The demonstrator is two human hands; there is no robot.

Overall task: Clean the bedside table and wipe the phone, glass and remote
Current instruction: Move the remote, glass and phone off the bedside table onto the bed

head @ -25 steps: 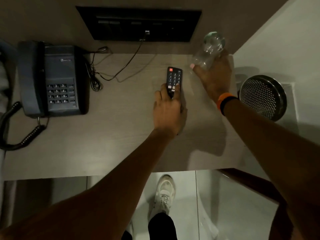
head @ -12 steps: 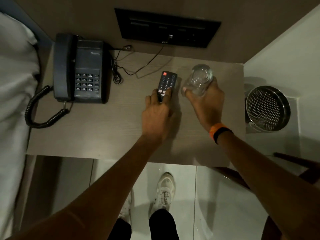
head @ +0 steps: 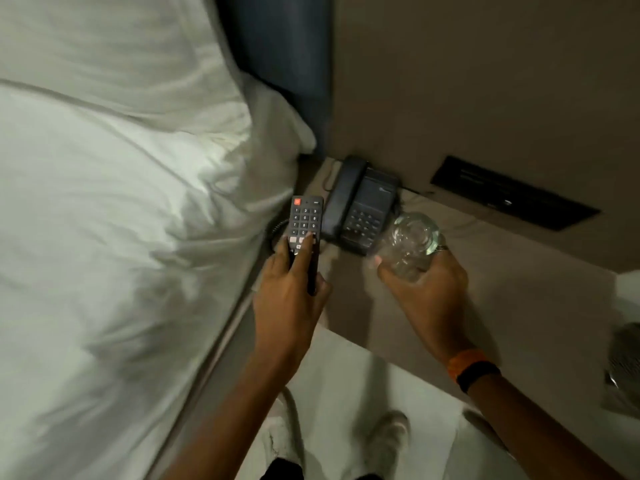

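Left hand grip grasps remote, frame centre | right hand grip grasps glass | phone on surface behind

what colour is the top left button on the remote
Red-orange, on the black remote in the head view.

A rumpled white fabric bedsheet is seen at left. A black rectangular wall panel is mounted at right. A perforated metal bin is partly shown, blurred.
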